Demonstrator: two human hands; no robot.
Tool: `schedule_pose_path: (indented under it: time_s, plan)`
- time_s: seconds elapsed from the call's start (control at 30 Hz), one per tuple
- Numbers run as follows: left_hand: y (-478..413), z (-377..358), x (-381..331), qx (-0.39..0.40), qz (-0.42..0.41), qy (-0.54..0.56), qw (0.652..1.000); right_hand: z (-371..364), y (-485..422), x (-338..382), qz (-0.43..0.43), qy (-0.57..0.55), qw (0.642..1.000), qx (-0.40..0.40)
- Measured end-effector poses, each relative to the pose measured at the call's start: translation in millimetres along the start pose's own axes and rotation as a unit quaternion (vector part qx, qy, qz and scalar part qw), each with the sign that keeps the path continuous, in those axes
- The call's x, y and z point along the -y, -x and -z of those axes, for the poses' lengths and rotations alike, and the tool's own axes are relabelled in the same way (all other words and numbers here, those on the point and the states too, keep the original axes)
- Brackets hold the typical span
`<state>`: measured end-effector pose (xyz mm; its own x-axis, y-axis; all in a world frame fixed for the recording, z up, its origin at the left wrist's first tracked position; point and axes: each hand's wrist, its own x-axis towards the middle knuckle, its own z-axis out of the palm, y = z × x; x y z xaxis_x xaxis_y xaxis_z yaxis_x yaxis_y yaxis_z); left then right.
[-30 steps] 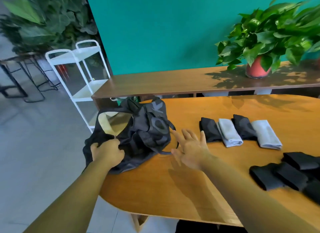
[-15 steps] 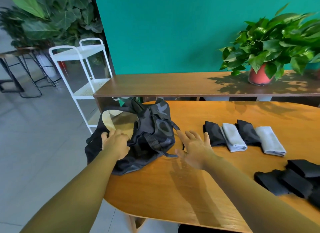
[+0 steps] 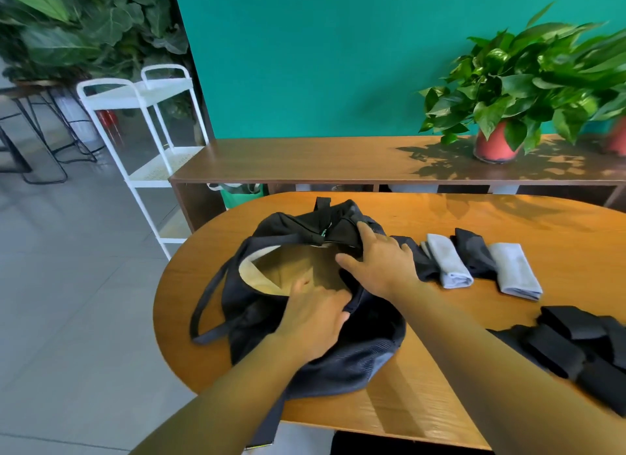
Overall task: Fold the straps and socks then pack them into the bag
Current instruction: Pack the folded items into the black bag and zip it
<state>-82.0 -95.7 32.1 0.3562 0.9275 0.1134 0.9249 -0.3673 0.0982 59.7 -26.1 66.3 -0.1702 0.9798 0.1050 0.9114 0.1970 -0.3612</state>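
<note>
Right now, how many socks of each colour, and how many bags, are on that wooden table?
Light grey folded cloth socks: 2
Black folded cloth socks: 2
Black fabric bag: 1
Total: 5

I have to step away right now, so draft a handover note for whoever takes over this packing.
Left hand grips the near rim of the bag; right hand presses flat on its far rim.
Four folded socks lie in a row right of the bag; folded straps sit near right on the table.
Folding looks done.
Left: pack everything; nothing visible inside yet.
</note>
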Motion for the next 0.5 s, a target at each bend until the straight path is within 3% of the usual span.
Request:
schedule_pose_path:
  time_s: [0.1, 0.17, 0.23, 0.27, 0.4, 0.5]
  plan:
    - [-5.6, 13.2, -9.8, 0.021, 0.016, 0.05, 0.998, 2.6, 3.0, -14.9, -0.011, 0.024, 0.999, -0.039]
    - [-17.7, 30.4, 2.4, -0.048, 0.033, 0.052, 0.997, 5.4, 5.0, -22.6, -0.015, 0.03, 0.998, -0.053]
    - [-33.2, 46.5, 27.9, -0.127, 0.058, -0.023, 0.99, 8.7, 4.5, -25.5, -0.008, 0.03, 0.998, -0.062]
    - [-41.0, 50.2, 42.3, -0.131, 0.076, -0.068, 0.986, 10.2, 3.4, -25.1, -0.001, 0.032, 0.997, -0.069]
    - [-66.5, 47.3, 75.5, -0.027, 0.105, -0.182, 0.977, 13.8, -0.9, -17.4, 0.039, 0.08, 0.991, -0.104]
    - [-75.3, 38.2, 84.0, -0.029, 0.089, -0.235, 0.968, 17.9, -2.4, -17.4, 0.041, 0.145, 0.983, -0.105]
